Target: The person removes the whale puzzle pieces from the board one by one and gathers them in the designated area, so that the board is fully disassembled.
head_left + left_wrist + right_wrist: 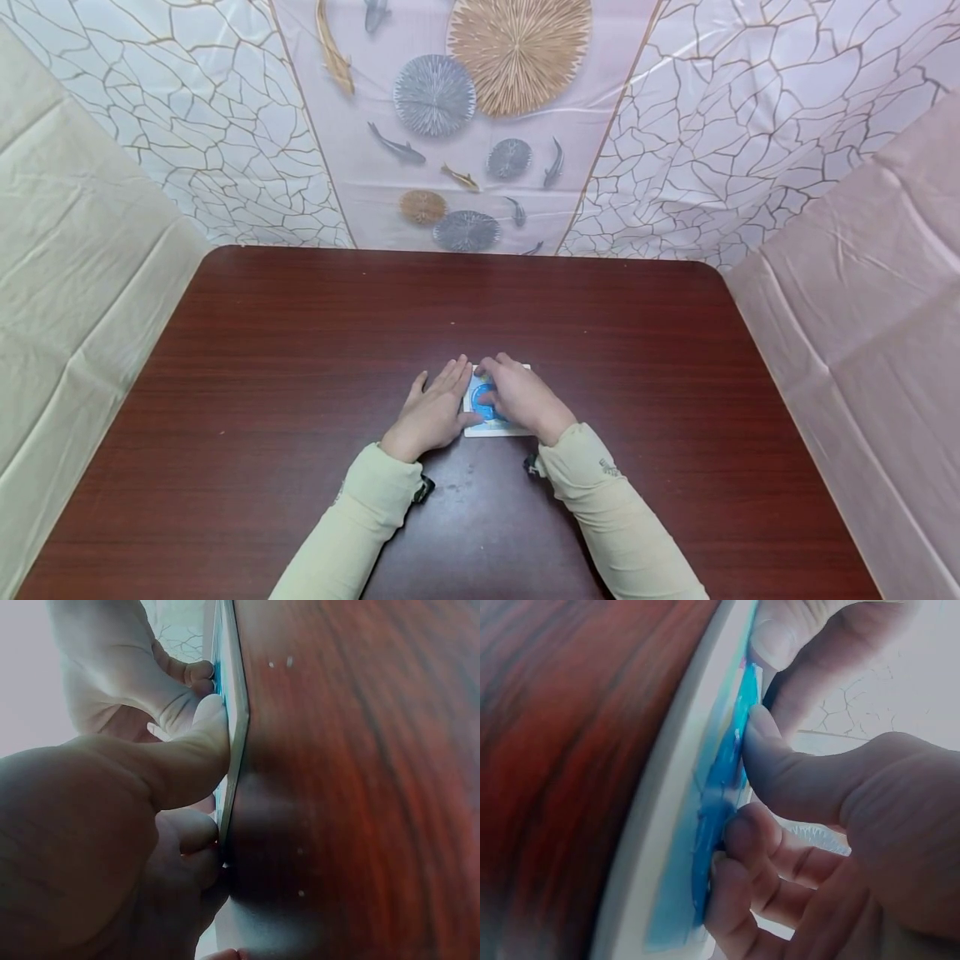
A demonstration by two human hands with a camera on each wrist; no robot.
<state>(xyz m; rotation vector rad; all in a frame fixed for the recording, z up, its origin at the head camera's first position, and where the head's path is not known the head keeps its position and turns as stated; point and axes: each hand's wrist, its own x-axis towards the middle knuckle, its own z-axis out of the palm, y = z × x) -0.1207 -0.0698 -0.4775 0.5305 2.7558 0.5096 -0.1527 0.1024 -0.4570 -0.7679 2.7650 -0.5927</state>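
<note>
A small flat board (498, 430) with a white border and a blue picture lies on the table between both hands. My left hand (432, 415) lies along its left side, fingers stretched forward, with the thumb (199, 746) resting on its face by the front edge. Over the right half of the board, my right hand (531, 400) bends down. In the right wrist view its thumb and curled fingertips pinch at a glossy blue piece (721, 780) on the board's face. The right hand hides part of the picture.
The dark red-brown table (315, 333) has rounded far corners. A patterned cloth (510, 125) hangs behind it, and pale cloths (82, 308) stand at both sides. Dark bands (423, 490) show at the inner side of both wrists, below the pale sleeves.
</note>
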